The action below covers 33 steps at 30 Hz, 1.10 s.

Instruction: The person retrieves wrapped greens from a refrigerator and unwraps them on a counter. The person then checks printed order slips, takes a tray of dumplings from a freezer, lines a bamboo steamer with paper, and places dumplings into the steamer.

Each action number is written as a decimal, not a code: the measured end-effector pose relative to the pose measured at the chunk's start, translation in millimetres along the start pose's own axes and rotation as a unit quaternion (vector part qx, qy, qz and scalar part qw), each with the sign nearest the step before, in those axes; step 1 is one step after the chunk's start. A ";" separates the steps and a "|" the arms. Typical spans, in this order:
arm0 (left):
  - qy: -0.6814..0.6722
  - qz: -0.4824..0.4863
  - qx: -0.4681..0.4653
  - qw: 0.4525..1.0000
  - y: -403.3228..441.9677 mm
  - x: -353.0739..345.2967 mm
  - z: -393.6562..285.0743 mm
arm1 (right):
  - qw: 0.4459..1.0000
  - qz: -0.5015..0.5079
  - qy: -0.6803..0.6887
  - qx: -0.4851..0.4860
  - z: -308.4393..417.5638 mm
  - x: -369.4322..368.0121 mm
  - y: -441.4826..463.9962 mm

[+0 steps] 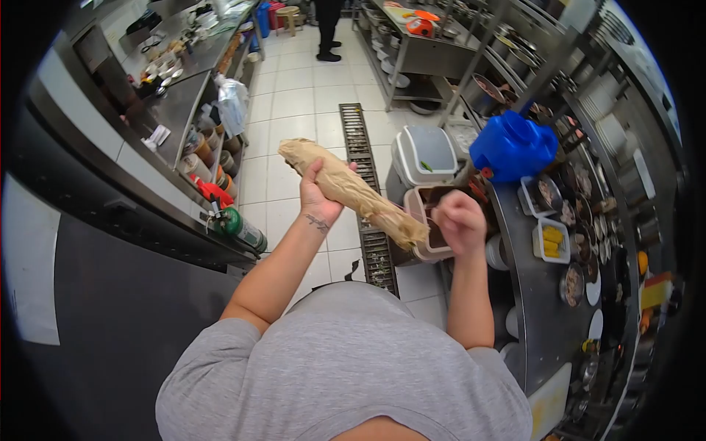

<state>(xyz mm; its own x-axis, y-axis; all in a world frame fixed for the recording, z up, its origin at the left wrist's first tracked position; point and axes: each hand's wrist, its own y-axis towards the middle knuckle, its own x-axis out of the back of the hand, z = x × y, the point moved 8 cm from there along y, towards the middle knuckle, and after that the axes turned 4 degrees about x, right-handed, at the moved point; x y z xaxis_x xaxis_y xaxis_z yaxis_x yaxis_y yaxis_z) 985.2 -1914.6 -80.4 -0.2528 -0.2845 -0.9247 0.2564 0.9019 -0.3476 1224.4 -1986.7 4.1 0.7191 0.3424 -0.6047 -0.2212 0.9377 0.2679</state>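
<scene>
A long bundle wrapped in crumpled brown paper [353, 192] lies slantwise in front of my body, above the floor. My left hand [322, 192] is wrapped round it from below, near its far end, with the thumb on top. The near end of the paper looks narrower and bunched. Just right of that end, my right hand [460, 222] is raised with its fingers curled in. It is slightly blurred and apart from the bundle; whether anything is pinched in it is hidden.
A floor drain grate [358, 147] runs along the white tiles. To the right are a lidded white bin [424, 156], a brown open bin [434, 246], a blue jerrycan [512, 147] and a steel counter [540, 316]. A green gas cylinder [241, 229] stands left. A person [327, 29] stands ahead.
</scene>
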 end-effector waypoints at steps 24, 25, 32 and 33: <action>-0.024 -0.078 -0.090 0.993 -53.7 -19.1 -74.7 | 0.500 -0.132 -0.823 0.234 50.8 -11.4 13.2; -0.052 -0.091 -0.102 0.989 -53.0 -18.2 -79.3 | 0.498 -0.134 -0.824 0.234 50.6 -23.6 11.3; -0.033 0.012 -0.086 0.996 -74.9 -52.3 -69.2 | 0.968 -0.132 -0.214 0.009 -19.4 8.7 18.8; -0.034 0.016 -0.079 0.996 -71.9 -50.7 -64.7 | 0.966 -0.137 -0.219 0.013 -20.6 9.7 21.4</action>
<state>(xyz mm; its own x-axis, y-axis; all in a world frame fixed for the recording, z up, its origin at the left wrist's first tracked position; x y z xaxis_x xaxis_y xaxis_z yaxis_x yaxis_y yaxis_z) 919.3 -1944.0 1.5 -0.1824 -0.2717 -0.9449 0.1127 0.9489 -0.2946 1213.1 -1962.1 -11.4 0.9593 0.0192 -0.2817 0.0290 0.9857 0.1659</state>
